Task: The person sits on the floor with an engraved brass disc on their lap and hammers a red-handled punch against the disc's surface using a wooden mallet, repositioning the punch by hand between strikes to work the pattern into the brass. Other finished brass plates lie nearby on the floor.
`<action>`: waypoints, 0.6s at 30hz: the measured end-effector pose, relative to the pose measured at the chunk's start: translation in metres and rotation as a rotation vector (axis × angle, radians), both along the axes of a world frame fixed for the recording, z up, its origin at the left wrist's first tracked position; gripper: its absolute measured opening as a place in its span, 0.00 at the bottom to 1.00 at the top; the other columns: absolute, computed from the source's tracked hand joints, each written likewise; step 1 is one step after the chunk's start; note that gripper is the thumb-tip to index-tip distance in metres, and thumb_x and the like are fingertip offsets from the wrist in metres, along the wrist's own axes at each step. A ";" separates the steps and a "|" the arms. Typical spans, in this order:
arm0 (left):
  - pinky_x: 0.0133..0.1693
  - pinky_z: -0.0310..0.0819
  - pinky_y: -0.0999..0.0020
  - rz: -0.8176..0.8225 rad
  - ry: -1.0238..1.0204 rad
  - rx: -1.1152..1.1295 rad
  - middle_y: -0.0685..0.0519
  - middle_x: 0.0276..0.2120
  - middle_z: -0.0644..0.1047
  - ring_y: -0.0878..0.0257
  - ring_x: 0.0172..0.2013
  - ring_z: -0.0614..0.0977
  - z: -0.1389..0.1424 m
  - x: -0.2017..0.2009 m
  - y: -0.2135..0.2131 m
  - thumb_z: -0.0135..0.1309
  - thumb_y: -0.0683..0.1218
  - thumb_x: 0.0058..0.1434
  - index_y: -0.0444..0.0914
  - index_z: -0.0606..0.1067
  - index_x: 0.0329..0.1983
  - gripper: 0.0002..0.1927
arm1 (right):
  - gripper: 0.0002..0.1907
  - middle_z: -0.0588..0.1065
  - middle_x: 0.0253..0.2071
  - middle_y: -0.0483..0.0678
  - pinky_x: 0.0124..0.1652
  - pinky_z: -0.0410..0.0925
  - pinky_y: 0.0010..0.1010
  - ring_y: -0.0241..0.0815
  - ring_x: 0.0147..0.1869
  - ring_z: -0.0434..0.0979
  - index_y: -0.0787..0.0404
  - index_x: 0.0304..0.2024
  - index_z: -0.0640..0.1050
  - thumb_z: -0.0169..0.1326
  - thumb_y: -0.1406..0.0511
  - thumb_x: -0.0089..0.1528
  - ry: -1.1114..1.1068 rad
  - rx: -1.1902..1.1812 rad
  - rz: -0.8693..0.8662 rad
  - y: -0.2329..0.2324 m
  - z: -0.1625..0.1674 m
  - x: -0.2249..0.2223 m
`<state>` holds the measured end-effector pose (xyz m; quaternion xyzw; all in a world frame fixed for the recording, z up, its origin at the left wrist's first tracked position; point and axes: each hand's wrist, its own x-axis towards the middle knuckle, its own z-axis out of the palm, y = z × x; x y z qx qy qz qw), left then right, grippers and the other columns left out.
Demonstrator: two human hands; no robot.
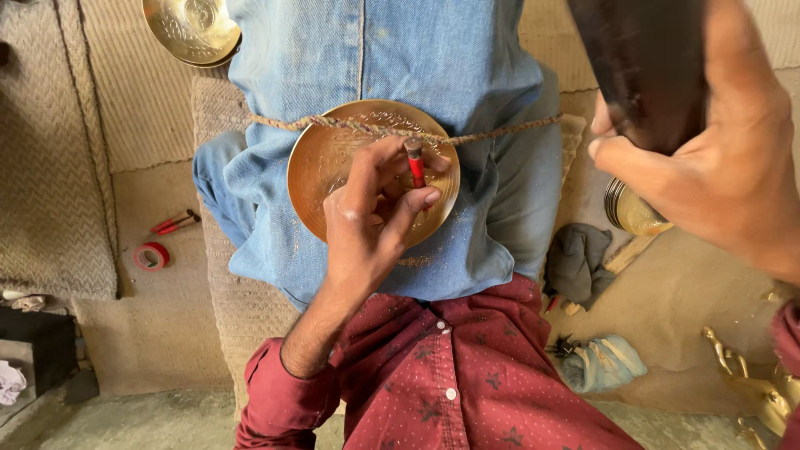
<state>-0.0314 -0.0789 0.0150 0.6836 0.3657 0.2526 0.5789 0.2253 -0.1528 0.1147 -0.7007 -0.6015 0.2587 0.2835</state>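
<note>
Brass plate (333,162), center frame, roped against lap: stiff, thin, likely dents easily. Left hand (375,212) pinches red punch (414,162) on it, fingers closed. Right hand (717,158), upper right, clenches dark mallet (642,67).

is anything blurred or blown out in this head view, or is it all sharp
In the head view the left hand, the red-wrapped punch it holds and the brass plate are sharp; the right hand and the dark mallet it grips are close to the lens and soft with blur; light is even and diffuse, with only a mild sheen on the plate and no harsh glare.
</note>
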 end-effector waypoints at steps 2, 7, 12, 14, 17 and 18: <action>0.40 0.82 0.75 -0.012 -0.029 0.005 0.51 0.50 0.85 0.66 0.47 0.88 -0.001 0.000 0.000 0.62 0.37 0.66 0.35 0.67 0.62 0.24 | 0.43 0.76 0.44 0.48 0.41 0.73 0.30 0.38 0.43 0.80 0.47 0.73 0.61 0.59 0.72 0.57 -0.185 -0.155 0.075 0.003 0.004 0.000; 0.39 0.81 0.74 0.003 -0.010 0.040 0.50 0.50 0.84 0.65 0.45 0.88 -0.001 0.000 -0.002 0.63 0.38 0.65 0.35 0.67 0.63 0.25 | 0.45 0.75 0.48 0.49 0.43 0.72 0.34 0.41 0.44 0.79 0.53 0.76 0.59 0.55 0.75 0.56 -0.033 -0.069 0.156 0.014 0.007 -0.001; 0.40 0.81 0.73 0.022 -0.005 0.095 0.49 0.49 0.84 0.63 0.44 0.88 -0.002 0.001 -0.003 0.64 0.38 0.65 0.35 0.68 0.62 0.25 | 0.51 0.78 0.35 0.41 0.35 0.73 0.35 0.41 0.37 0.82 0.32 0.73 0.61 0.63 0.69 0.51 -0.864 -0.463 0.373 0.014 0.012 0.001; 0.38 0.80 0.73 0.015 0.001 0.074 0.50 0.49 0.85 0.64 0.42 0.89 -0.001 0.001 -0.003 0.64 0.38 0.65 0.35 0.68 0.62 0.25 | 0.51 0.78 0.35 0.42 0.36 0.73 0.35 0.42 0.37 0.82 0.31 0.74 0.60 0.63 0.69 0.51 -0.858 -0.503 0.371 0.013 0.011 0.002; 0.39 0.81 0.73 0.024 -0.011 0.098 0.50 0.49 0.84 0.64 0.42 0.89 -0.001 0.001 -0.004 0.63 0.38 0.65 0.35 0.67 0.62 0.25 | 0.49 0.76 0.42 0.46 0.41 0.74 0.35 0.44 0.42 0.81 0.37 0.74 0.57 0.58 0.70 0.54 -0.596 -0.345 0.338 0.013 0.007 0.002; 0.39 0.81 0.73 0.030 -0.015 0.107 0.50 0.49 0.84 0.63 0.42 0.89 -0.001 0.002 -0.004 0.63 0.38 0.65 0.35 0.67 0.62 0.25 | 0.46 0.75 0.48 0.48 0.44 0.73 0.35 0.46 0.46 0.80 0.44 0.75 0.55 0.54 0.72 0.56 -0.334 -0.159 0.308 0.013 0.005 0.001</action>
